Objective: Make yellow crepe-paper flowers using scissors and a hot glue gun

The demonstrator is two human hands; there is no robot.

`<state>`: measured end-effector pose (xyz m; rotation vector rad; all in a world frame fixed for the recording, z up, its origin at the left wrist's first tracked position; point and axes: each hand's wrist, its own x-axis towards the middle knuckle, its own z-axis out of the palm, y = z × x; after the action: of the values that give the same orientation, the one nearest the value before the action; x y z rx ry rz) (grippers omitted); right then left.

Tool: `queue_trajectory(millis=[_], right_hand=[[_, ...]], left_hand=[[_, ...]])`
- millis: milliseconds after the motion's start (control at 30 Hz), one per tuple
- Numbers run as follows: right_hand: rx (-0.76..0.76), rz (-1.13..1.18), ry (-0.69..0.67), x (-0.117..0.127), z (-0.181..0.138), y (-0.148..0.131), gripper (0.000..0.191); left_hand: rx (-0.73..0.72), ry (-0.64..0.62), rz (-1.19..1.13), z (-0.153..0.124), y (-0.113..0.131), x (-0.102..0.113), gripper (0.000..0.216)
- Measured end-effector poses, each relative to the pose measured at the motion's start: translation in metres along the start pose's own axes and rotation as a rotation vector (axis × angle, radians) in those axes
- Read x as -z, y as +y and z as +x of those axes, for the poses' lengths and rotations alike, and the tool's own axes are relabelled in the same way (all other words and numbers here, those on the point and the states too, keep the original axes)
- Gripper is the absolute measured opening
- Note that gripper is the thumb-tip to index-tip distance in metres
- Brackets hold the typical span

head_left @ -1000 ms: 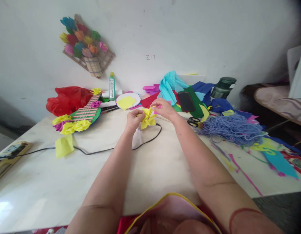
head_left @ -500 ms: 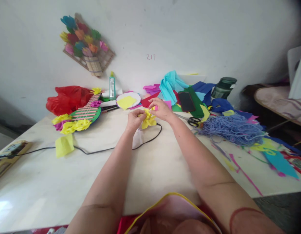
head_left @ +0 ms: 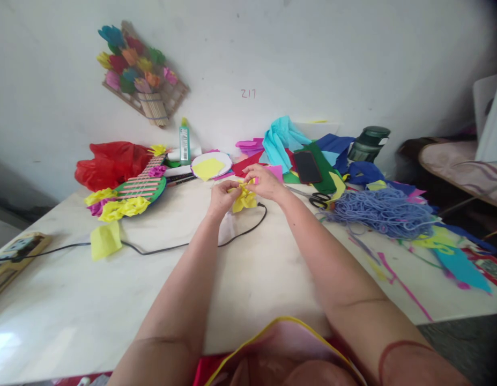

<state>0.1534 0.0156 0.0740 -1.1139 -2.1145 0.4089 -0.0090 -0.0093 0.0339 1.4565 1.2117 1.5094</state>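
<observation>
A yellow crepe paper flower [head_left: 245, 199] is held between my two hands, above the middle of the table. My left hand [head_left: 223, 197] pinches its left side with closed fingers. On its upper right, my right hand [head_left: 263, 181] grips the petals between thumb and fingers. Below the flower, a black cable [head_left: 248, 230] curves along the tabletop, its tip close to the petals. A white paper plate [head_left: 225, 172] with a yellow paper piece [head_left: 208, 168] on it lies just behind my left hand. Pink paper [head_left: 276, 172] lies behind my right hand.
A guitar-shaped craft [head_left: 141, 187] with paper flowers lies left, near a red plastic bag [head_left: 111, 163] and a glue bottle [head_left: 184, 143]. On the right are a phone [head_left: 307, 166], scissors [head_left: 318, 200], blue yarn [head_left: 385, 212] and a green jar [head_left: 369, 143]. A power strip [head_left: 19, 257] sits far left.
My right hand's fingers have drawn slightly down and closer over the flower's top. My left hand keeps its pinch in nearly the same place.
</observation>
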Motion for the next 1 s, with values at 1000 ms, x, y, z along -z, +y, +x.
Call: queue_trajectory(millis=[1000], right_hand=[[0.027, -0.003, 0.016, -0.0043, 0.0003, 0.0009, 0.011]], left_hand=[[0.067, -0.1, -0.178, -0.0029, 0.0086, 0.0013, 0.045]])
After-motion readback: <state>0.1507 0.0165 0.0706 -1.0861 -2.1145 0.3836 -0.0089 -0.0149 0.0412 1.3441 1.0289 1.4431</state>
